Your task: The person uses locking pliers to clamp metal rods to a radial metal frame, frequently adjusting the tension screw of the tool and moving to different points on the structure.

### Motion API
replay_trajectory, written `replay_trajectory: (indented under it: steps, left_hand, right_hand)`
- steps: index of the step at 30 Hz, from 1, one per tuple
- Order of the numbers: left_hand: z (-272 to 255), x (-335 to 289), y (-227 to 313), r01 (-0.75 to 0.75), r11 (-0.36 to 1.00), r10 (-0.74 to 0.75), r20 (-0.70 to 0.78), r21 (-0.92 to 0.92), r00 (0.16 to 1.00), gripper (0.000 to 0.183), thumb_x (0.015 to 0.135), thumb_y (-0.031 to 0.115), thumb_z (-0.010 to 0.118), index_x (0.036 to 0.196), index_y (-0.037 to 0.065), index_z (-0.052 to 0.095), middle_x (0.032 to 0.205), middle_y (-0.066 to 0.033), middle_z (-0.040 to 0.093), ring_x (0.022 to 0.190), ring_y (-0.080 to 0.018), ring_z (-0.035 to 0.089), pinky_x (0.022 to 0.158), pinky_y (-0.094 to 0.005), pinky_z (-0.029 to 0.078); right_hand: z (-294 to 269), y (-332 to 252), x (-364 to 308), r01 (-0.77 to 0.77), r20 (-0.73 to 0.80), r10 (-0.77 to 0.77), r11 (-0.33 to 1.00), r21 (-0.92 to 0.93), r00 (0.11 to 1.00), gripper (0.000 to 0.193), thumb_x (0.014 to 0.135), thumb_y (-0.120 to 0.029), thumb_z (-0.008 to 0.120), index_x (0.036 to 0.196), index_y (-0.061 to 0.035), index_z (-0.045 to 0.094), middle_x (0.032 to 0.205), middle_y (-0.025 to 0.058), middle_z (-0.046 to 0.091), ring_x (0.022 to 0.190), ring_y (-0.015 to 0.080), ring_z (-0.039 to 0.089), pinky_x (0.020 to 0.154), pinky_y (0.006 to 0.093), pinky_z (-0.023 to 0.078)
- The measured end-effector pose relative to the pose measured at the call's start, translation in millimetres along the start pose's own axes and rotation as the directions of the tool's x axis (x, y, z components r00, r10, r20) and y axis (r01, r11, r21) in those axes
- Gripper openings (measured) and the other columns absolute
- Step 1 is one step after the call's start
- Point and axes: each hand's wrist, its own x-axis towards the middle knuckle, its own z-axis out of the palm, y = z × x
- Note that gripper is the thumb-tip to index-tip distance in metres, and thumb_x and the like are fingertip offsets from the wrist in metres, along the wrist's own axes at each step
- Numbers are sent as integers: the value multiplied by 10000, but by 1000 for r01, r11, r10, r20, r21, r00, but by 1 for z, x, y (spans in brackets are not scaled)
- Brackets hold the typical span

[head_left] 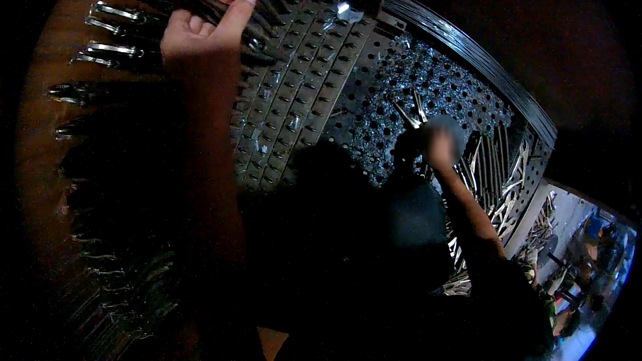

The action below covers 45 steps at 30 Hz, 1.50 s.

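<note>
My left hand point(207, 27) is closed at the upper left, thumb up. It grips a dark, long metal hand tool whose exact kind the low light hides. Beside it several similar tools with shiny ends point(117, 50) stick out in a row along the left. My right hand point(441, 144), reaching in from the right, is covered by a blurred patch that hides its fingers. From this patch, two slim shiny prongs of a metal tool point(414, 117) spread apart toward the upper left. They lie over a perforated metal plate point(354, 97) scattered with bright bits.
A panel with rows of raised teeth point(287, 100) lies between my hands. Long thin rods or wires point(481, 50) line the far right edge. Several metal tool pieces point(511, 194) lie beyond my right forearm. At the lower right is a brighter, cluttered area point(575, 261). Deep shadow covers the lower middle.
</note>
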Motion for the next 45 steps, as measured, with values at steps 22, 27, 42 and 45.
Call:
replay_trajectory:
  steps: [22, 27, 42, 45]
  left_hand:
    - [1, -155, -47, -131, 932, -241, 849, 337, 469, 659, 894, 433, 700, 1317, -33, 505, 1101, -256, 624, 1104, -442, 600, 975, -488, 474]
    - [-3, -146, -31, 577, 811, -255, 829, -97, 498, 291, 995, 231, 634, 1174, 3, 631, 1094, -79, 696, 994, -162, 640, 872, -326, 517]
    - [-16, -142, 25, 641, 412, 51, 719, -647, 693, 498, 1054, 122, 468, 1510, 42, 288, 1272, -150, 589, 1281, -318, 553, 1105, -473, 427]
    - [-23, -140, 30, 579, 484, 63, 686, -656, 725, 488, 1050, 108, 478, 1502, 10, 326, 1225, -115, 591, 1232, -287, 584, 1092, -435, 441]
  right_hand:
    - [-363, -192, 235, 852, 319, -840, 502, 149, 439, 383, 786, -152, 595, 1160, -69, 595, 1199, 114, 579, 1164, 267, 531, 1081, 423, 366]
    - [-411, -229, 235, 581, -158, -560, 773, 256, 813, 641, 796, -75, 619, 1424, -65, 490, 1435, 166, 502, 1356, 333, 452, 1161, 445, 316]
    - [-404, -272, 122, -75, 48, 57, 693, 717, 997, 137, 993, -103, 548, 1069, 9, 525, 766, 171, 623, 619, 356, 591, 606, 394, 470]
    - [-400, -277, 120, -76, 86, 25, 746, 661, 996, 190, 1020, -178, 497, 987, 6, 533, 708, 129, 567, 601, 259, 552, 571, 370, 431]
